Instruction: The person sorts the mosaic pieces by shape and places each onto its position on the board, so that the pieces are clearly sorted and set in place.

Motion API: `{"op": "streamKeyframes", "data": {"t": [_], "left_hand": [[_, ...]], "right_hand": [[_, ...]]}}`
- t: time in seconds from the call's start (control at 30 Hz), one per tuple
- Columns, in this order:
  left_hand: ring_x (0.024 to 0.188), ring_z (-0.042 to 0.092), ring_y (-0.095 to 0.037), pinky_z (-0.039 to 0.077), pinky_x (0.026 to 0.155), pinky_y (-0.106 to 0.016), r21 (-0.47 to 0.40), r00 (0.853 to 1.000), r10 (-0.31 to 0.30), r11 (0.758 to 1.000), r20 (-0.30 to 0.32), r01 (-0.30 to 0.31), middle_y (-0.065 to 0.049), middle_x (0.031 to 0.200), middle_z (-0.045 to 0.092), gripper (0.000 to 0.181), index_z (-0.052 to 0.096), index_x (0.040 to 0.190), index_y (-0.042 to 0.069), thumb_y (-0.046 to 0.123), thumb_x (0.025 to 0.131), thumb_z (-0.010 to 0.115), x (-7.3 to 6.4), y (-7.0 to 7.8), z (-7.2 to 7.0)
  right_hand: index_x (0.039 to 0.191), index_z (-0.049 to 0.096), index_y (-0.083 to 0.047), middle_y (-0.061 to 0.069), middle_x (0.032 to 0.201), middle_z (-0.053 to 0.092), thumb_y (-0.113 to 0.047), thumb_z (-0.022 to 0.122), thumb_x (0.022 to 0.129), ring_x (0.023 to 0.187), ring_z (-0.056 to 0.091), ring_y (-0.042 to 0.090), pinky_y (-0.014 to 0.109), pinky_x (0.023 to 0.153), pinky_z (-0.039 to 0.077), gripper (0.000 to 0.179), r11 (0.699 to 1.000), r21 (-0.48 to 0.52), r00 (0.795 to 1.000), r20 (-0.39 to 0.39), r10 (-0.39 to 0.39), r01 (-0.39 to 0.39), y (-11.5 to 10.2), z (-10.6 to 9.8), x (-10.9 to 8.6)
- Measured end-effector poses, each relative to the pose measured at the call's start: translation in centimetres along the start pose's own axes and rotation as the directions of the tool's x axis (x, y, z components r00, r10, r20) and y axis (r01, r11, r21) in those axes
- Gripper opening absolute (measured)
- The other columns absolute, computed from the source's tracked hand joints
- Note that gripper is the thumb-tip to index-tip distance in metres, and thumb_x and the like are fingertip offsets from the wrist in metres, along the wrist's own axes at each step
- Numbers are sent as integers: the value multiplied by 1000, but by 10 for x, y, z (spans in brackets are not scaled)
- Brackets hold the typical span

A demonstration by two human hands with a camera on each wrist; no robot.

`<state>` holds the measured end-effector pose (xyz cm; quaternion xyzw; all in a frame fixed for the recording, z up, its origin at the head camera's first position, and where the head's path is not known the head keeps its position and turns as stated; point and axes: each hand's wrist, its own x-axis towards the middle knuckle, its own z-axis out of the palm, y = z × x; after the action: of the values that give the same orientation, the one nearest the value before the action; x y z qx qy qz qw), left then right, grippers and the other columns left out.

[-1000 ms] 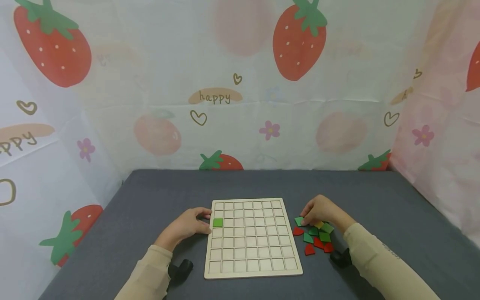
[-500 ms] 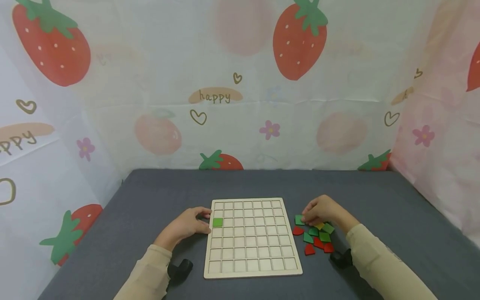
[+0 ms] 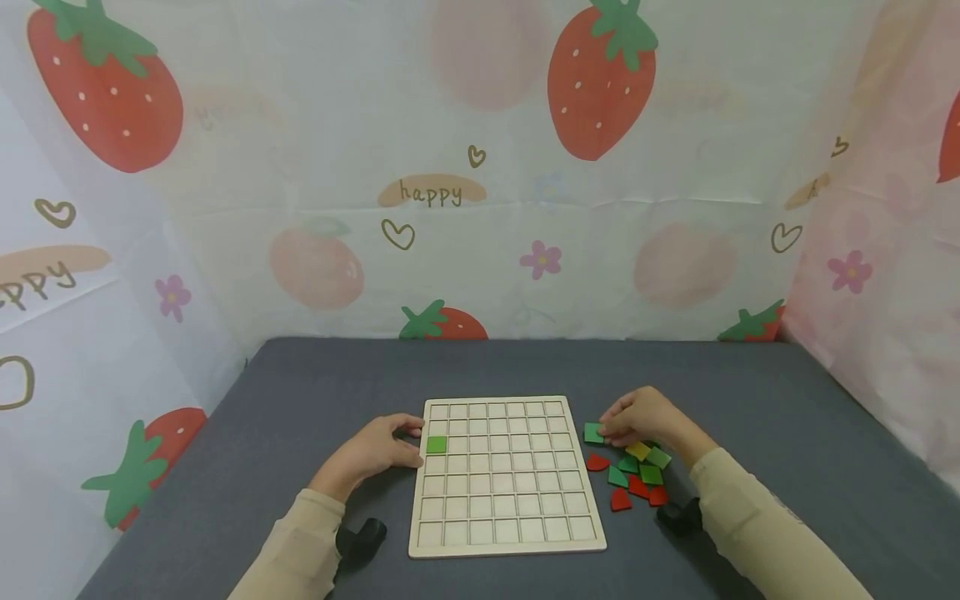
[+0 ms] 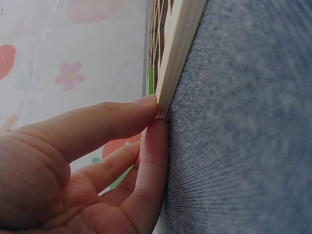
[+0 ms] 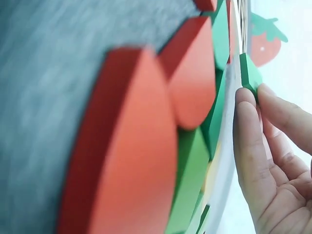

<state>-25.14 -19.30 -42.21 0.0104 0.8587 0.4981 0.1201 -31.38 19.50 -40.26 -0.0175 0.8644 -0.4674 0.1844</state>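
Observation:
At the right of the board, my right hand [image 3: 637,417] pinches a green square tile [image 3: 592,432] between thumb and fingers. The right wrist view shows this tile [image 5: 248,73] at the fingertips, apart from the pile. My left hand [image 3: 371,454] touches the left edge of a pale wooden grid board [image 3: 510,551], its thumb and fingers spread along that edge. In the left wrist view, the thumb and a finger [image 4: 153,146] meet the board's side. A light green square tile [image 3: 436,444] sits in a left-column cell, third row from the top.
Loose pieces lie right of the board: red rounded pieces [image 3: 620,500], green tiles [image 3: 651,474] and a yellow one [image 3: 637,451]. Some overlap. A dark grey cloth [image 3: 337,367] covers the table. A strawberry-print curtain [image 3: 585,300] stands behind.
The green tile in my right hand has shifted slightly left, away from the pile, and more of the yellow piece shows. My left hand and the board have stayed in place.

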Motion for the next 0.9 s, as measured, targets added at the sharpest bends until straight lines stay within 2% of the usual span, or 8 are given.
{"op": "streamKeyframes", "data": {"t": [0.23, 0.53, 0.9], "left_hand": [[105, 67, -26, 54, 85, -37, 8, 1000, 1, 1000, 3, -1, -20, 129, 55, 65, 49, 141, -7, -2, 81, 75, 0, 1, -1], [103, 67, -25, 54, 85, -36, 4, 1000, 14, 1000, 8, -14, -21, 128, 55, 66, 48, 140, -8, -3, 80, 75, 0, 0, -2], [102, 67, -24, 53, 85, -36, 6, 1000, 14, 1000, 11, -14, -20, 128, 54, 66, 48, 141, -7, -2, 81, 75, 1, -2, -1]], "right_hand": [[97, 74, 6, 7, 78, 74, -5, 76, 85, 67, 70, 14, 32, 68, 59, 16, 1000, 28, 1000, 0, 8, -8, -9, 7, 3], [96, 74, 6, 7, 81, 75, -6, 75, 86, 71, 72, 15, 33, 71, 60, 15, 997, 54, 997, 48, -53, 50, -24, 17, 4], [94, 76, 3, 8, 82, 75, -9, 78, 84, 69, 72, 16, 34, 72, 60, 15, 997, 44, 996, 58, -63, 61, -35, 33, 11]]}}
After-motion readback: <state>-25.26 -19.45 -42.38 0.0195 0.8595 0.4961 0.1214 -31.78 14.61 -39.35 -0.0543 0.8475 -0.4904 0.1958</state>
